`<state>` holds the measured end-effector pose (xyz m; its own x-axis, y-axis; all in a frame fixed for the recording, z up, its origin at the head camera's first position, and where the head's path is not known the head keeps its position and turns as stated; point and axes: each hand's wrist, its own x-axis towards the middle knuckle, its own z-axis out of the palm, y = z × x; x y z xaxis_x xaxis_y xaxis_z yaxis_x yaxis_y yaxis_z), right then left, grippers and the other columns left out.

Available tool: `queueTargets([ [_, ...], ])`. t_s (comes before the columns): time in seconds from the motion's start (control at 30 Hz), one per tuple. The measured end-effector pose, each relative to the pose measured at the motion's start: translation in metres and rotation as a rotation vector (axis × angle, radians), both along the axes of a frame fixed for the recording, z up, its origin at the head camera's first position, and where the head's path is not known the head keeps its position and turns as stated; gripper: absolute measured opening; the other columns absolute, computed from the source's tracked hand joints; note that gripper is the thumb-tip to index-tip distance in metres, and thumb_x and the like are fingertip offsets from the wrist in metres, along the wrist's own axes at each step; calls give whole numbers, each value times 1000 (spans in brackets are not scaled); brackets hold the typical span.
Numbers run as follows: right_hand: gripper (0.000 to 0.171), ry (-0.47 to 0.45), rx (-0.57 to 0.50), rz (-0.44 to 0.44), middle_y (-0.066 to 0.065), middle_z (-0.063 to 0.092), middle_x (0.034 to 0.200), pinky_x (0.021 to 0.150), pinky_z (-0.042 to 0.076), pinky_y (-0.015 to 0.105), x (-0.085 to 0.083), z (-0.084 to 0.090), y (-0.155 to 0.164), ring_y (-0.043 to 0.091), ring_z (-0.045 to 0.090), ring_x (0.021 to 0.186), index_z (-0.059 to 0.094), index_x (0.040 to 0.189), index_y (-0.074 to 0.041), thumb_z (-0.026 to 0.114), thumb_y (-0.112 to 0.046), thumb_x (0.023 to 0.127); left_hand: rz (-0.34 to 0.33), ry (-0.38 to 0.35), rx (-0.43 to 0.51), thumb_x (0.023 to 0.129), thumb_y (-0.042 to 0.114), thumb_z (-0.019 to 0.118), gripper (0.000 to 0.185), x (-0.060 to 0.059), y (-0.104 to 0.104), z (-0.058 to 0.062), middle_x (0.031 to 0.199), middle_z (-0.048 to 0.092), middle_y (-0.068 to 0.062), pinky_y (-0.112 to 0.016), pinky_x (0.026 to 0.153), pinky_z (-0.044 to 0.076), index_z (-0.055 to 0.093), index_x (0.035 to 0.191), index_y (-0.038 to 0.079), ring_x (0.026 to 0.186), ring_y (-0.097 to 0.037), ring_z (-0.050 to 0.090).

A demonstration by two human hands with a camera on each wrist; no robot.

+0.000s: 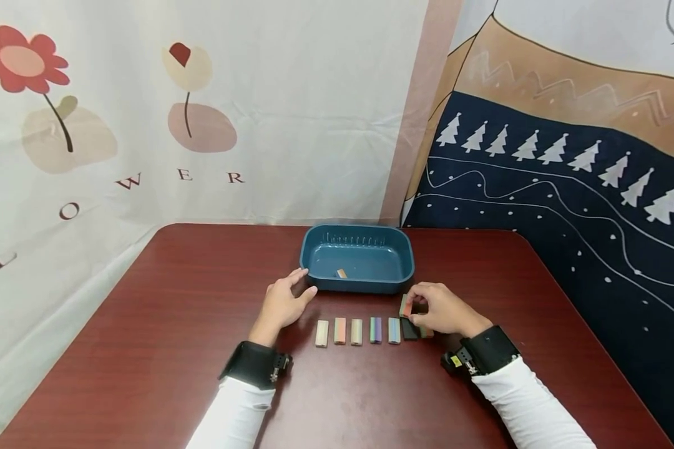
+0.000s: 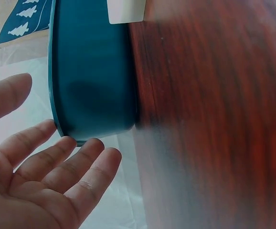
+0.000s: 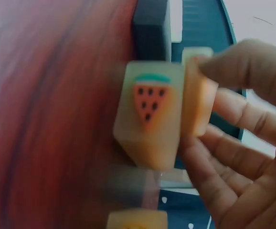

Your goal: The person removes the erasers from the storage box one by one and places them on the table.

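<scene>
My right hand (image 1: 446,308) pinches a small orange-and-green block (image 1: 405,305) between thumb and fingers, just off the front right corner of the blue-green plastic basin (image 1: 365,286). In the right wrist view the held block (image 3: 195,102) shows an orange side, beside a pale block with a watermelon-slice picture (image 3: 150,107). A black block (image 1: 409,329) lies under and in front of that hand. My left hand (image 1: 283,302) is at the basin's front left corner, fingers extended and fingertips right at its wall. In the left wrist view its palm side shows, holding nothing.
Several small striped blocks stand in a row before the basin, from a cream one (image 1: 322,333) to a blue one (image 1: 394,330). One small block (image 1: 341,273) lies inside the basin. The reddish-brown table (image 1: 163,349) meets printed cloths (image 1: 314,112) behind.
</scene>
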<state>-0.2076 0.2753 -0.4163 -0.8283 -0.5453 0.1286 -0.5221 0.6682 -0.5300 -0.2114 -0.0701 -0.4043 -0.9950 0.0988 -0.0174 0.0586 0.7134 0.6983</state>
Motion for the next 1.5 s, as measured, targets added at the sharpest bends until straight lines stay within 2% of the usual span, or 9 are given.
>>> queueTargets([
  [0.17, 18, -4, 45, -35, -5, 61, 91, 73, 52, 31, -1, 0, -1, 16, 58, 82, 65, 93, -15, 77, -8, 81, 1, 5, 7, 95, 30, 63, 54, 1, 2, -1, 151, 40, -9, -60, 106, 28, 49, 144, 13, 136, -45, 32],
  [0.4, 17, -10, 72, -3, -3, 62, 89, 70, 52, 31, -3, -1, -1, 17, 59, 82, 65, 92, -13, 77, -7, 82, 4, 10, 12, 95, 30, 64, 54, 3, 3, 2, 150, 42, -9, -59, 106, 29, 50, 144, 12, 135, -44, 33],
  [0.97, 14, -33, 100, 9, 0, 63, 96, 76, 53, 35, -1, 2, -3, 21, 61, 89, 66, 95, -12, 75, -9, 85, 7, 12, 6, 95, 29, 63, 54, 4, 1, 2, 150, 42, -9, -59, 107, 29, 50, 144, 12, 135, -46, 33],
  [1.2, 12, -3, 98, -8, 1, 63, 96, 77, 54, 37, -4, 10, -3, 21, 62, 89, 66, 95, -12, 74, -10, 86, 8, 14, 8, 95, 30, 63, 54, 2, 1, 2, 150, 41, -8, -60, 107, 27, 49, 144, 13, 136, -46, 31],
  [1.5, 16, 63, 37, 17, 6, 66, 96, 77, 56, 37, -14, 34, -11, 20, 66, 89, 67, 101, -2, 72, -9, 88, 5, 14, 12, 95, 30, 63, 54, 2, 1, 1, 150, 42, -7, -60, 107, 28, 50, 144, 14, 136, -46, 32],
])
